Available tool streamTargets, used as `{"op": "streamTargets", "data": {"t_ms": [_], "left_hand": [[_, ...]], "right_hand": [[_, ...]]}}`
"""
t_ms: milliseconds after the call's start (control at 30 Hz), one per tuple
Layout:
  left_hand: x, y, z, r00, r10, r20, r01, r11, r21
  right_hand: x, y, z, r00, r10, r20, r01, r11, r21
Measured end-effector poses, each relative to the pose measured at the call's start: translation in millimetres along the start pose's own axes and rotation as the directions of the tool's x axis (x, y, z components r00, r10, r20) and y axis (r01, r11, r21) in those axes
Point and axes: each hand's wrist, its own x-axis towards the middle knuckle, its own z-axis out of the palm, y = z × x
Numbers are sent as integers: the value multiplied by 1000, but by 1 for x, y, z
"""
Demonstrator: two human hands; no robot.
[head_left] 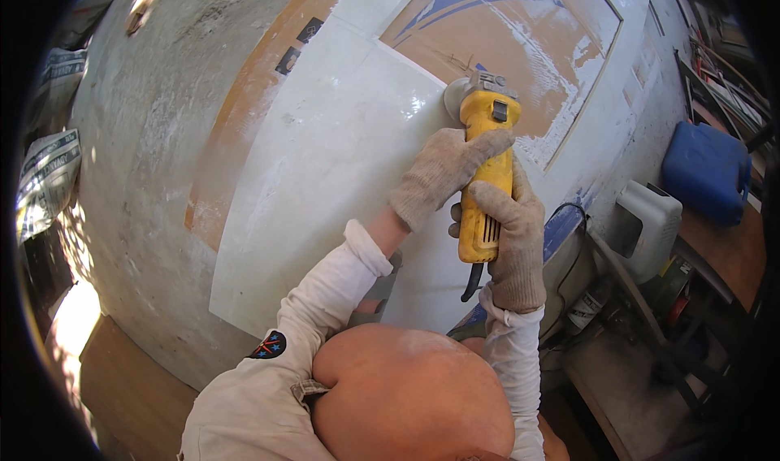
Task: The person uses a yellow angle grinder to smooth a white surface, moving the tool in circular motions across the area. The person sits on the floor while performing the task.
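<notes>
Here the grinder [491, 173], probably heavy and stiff, is clamped between the left hand [437, 168], towards the front, and the right hand [518, 246], towards the rear, spots where it seems best gripped.

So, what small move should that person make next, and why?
Probably ease the yellow angle grinder slightly along the border: its pale round disc sits where the flat white panel meets the brown, blue-printed cardboard, and the left hand and right hand, in off-white knitted gloves, both grip its body.
</notes>
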Motion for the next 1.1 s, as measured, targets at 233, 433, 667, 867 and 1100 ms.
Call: {"op": "streamTargets", "data": {"t_ms": [233,433,667,867,1100], "left_hand": [[-3,-1,0,1000,27,-1,-27,999,-36],[-1,-1,-2,1000,5,-13,-5,1000,-5],[4,-10,5,995,84,-54,-85,996,-18],[6,-11,13,997,70,-37,-70,998,5],[4,-7,20,998,-49,39,48,998,26]], "right_hand": [[1,4,3,1000,-8,1,8,1000,20],[3,7,0,1000,4,4,-4,1000,29],[1,6,-2,999,27,-20,-26,999,33],[-4,1,-8,999,40,-35,-40,999,6],[-9,2,-17,996,48,-75,-47,999,17]]}}
